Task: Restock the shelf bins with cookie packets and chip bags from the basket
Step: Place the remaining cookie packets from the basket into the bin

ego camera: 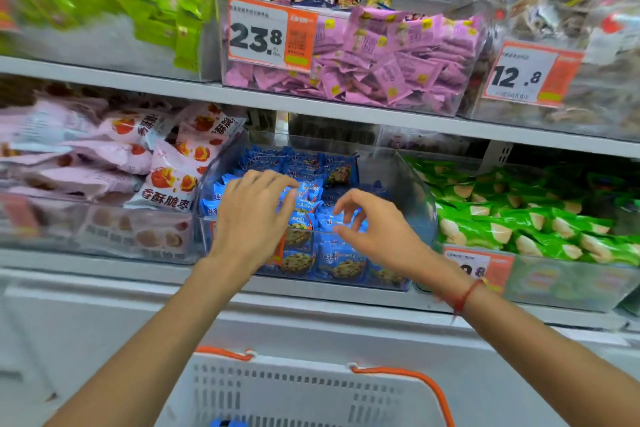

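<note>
1. Both forearms bare right down to the frame edge, no sleeves or cuffs in view.
2. Left hand: no glove, no ring, no watch or band at the wrist. Nails short, unpainted as far as visible.
3. Right hand: also ungloved, no rings seen.
4. Right wrist: thin red cord bracelet, single strand, w/ a small loose tail hanging at the underside. Poss. a tiny gold-ish bead near the top, too blurry to confirm.
5. No other markings, tattoos or straps visible on either arm.
</note>
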`<state>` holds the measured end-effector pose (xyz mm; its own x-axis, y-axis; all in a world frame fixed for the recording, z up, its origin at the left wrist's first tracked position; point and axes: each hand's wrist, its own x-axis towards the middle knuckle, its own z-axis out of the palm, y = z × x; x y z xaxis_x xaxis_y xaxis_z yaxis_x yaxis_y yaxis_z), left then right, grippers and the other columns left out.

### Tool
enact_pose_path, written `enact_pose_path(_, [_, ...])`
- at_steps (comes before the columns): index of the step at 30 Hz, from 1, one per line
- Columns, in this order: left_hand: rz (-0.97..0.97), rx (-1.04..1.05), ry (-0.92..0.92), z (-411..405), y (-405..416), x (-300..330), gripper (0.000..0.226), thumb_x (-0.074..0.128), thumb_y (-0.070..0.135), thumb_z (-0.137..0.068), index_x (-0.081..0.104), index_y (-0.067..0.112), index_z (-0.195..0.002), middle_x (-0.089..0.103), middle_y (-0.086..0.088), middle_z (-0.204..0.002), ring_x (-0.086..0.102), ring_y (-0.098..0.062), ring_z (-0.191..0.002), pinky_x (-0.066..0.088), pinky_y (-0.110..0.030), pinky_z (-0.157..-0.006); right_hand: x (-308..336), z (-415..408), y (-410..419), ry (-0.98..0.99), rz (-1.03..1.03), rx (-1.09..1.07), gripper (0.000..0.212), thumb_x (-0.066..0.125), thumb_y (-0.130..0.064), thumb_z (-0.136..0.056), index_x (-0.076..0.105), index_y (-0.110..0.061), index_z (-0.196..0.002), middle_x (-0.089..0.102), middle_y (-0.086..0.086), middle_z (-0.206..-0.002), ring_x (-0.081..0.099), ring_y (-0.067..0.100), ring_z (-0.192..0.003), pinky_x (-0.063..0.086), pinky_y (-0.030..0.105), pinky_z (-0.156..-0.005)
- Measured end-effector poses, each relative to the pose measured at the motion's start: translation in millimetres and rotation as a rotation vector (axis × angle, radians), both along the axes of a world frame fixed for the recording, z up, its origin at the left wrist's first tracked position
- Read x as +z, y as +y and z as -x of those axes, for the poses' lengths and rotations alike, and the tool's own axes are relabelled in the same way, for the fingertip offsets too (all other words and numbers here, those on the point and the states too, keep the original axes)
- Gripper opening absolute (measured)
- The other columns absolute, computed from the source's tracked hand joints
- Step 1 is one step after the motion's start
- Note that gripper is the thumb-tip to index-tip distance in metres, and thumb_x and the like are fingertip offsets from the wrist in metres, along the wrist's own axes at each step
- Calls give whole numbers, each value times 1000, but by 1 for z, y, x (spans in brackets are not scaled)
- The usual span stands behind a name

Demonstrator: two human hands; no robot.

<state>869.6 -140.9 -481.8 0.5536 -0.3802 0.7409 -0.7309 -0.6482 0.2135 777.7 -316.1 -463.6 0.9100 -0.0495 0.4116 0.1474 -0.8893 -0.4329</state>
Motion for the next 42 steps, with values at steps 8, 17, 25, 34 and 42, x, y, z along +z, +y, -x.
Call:
enact_pose_path(8, [361, 197, 506, 63, 61, -89, 9, 58, 35, -91, 66, 33, -90, 63, 11, -76, 54, -17, -71, 37, -29, -61, -108, 11, 44, 307, -104, 70, 18, 59, -13, -82, 67, -28, -87, 54, -14, -63, 54, 9, -63, 48, 29, -69])
enact_pose_path(17, [391, 212, 1455, 51, 108, -272, 19, 55, 15, -96, 66, 5, -108, 61, -11, -103, 59, -35, -107, 46, -46, -95, -259, -4, 89, 939, -83, 98, 23, 53, -15, -94, 65, -16, -114, 61, 7, -125, 60, 26, -105, 49, 37, -91])
enact_pose_path(25, [-100, 270, 1393, 54, 113, -351, 32, 46, 9, -99, 50, 12, -131, 56, -14, -123, 56, -31, -106, 43, -37, -92, -356, -5, 124, 613, 331, 312, 62, 62, 8, -77, 48, -5, -136, 49, 17, -136, 52, 38, -117, 48, 47, -92])
enact_pose_path(34, [-497, 328, 1237, 57, 98, -372, 20, 43, 28, -101, 49, 21, -119, 52, -5, -106, 53, -22, -81, 42, -31, -66, -392, -6, 137, 720, 206, 145, 48, 53, -11, -94, 37, -11, -139, 38, 9, -137, 40, 28, -123, 38, 35, -100])
enact_pose_path(42, [-776, 272, 1307, 76, 97, -368, 19, 45, 17, -96, 62, 21, -105, 64, -1, -92, 62, -23, -91, 46, -31, -69, -389, 19, 120, 809, 8, 118, 28, 56, -3, -87, 51, -17, -112, 55, 6, -117, 57, 29, -90, 37, 33, -63])
